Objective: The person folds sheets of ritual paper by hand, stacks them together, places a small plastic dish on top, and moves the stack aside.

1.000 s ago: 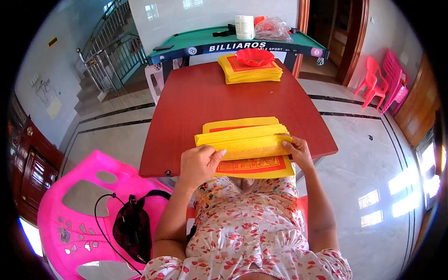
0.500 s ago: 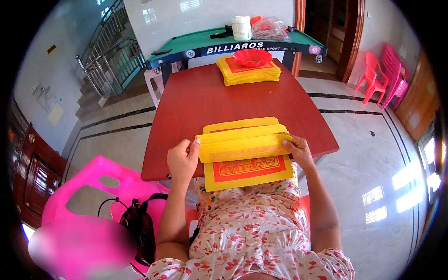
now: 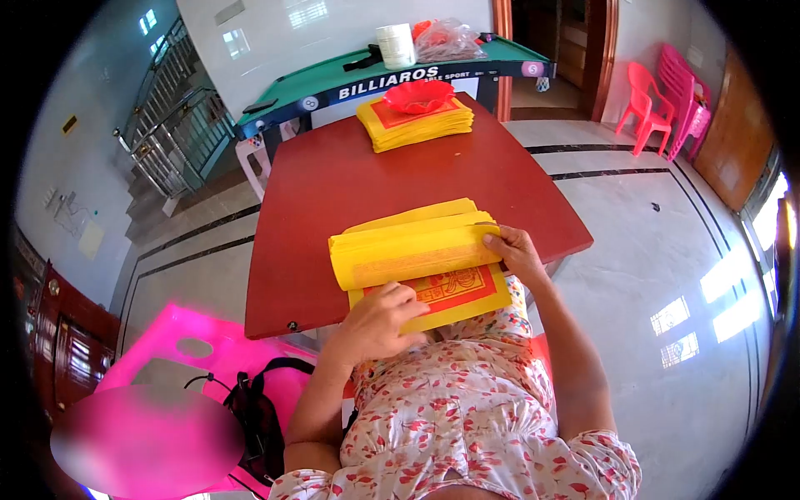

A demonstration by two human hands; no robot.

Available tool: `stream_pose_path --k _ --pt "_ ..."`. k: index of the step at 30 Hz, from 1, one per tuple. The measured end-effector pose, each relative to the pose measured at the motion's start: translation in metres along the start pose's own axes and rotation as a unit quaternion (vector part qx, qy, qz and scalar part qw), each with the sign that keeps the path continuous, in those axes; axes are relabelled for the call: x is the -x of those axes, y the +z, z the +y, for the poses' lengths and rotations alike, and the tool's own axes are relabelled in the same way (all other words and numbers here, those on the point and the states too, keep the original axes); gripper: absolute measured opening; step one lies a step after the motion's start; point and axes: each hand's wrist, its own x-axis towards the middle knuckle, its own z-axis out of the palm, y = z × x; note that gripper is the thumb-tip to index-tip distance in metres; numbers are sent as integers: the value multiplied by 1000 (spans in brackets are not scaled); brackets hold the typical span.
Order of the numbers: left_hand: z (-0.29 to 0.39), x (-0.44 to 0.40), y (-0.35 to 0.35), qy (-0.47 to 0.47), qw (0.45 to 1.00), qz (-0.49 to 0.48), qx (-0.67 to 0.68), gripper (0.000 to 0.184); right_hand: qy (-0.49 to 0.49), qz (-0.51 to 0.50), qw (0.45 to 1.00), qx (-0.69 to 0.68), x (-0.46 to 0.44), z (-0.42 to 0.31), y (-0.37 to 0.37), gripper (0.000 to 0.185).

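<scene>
Yellow paper sheets (image 3: 408, 247), curled over in a thick bundle, lie at the near edge of the red-brown table (image 3: 308, 192). My right hand (image 3: 511, 248) pinches the bundle's right end, thumb on top. Below the bundle a flat yellow sheet with a red printed panel (image 3: 454, 287) sticks out past the table edge over my lap. Over the left part of this sheet is my left hand (image 3: 385, 319), its fingers bent toward the print; whether they grip the paper is unclear.
Farther back on the table, a red scalloped dish (image 3: 419, 97) rests on a yellow paper stack (image 3: 417, 129). Behind stands a billiard table (image 3: 333, 79) with a white canister (image 3: 396, 47) and plastic bag. A pink chair (image 3: 192, 333) with a black bag (image 3: 254, 421) is at left.
My left hand has let go of the bundle's left end and moved down and right over the printed sheet. My right hand keeps its hold. The view has shifted, moving the table left.
</scene>
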Motion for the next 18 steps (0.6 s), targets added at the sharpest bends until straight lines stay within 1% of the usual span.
stream_pose_path --k 1,2,4,6,7,11,13,17,18 --pt "-1 0 6 -2 997 -74 -21 39 -2 -9 1000 1 0 -1 -1 26" --pt "0 -2 8 2 997 -76 -20 39 -5 -19 1000 2 1 -1 0 26" --pt "-1 -4 10 -62 986 -146 -56 58 -18 -9 1000 -15 1 -2 2 26" --pt "-10 -1 17 -61 985 -149 -65 60 -15 -9 999 41 0 0 0 26" --pt "-13 0 18 -63 984 -149 -75 63 -15 -8 999 41 1 0 0 26" --pt "-2 -3 12 -45 991 -113 -58 63 -13 -16 1000 18 2 -4 1 26" --pt "0 -3 14 -26 989 -102 -101 60 -10 -18 1000 16 2 -5 2 27" --pt "-4 -3 15 -33 987 -114 -108 56 -8 -13 1000 18 3 -9 2 26" --pt "-4 -3 13 -41 989 -115 -83 52 -7 -9 1000 28 4 -9 3 26"
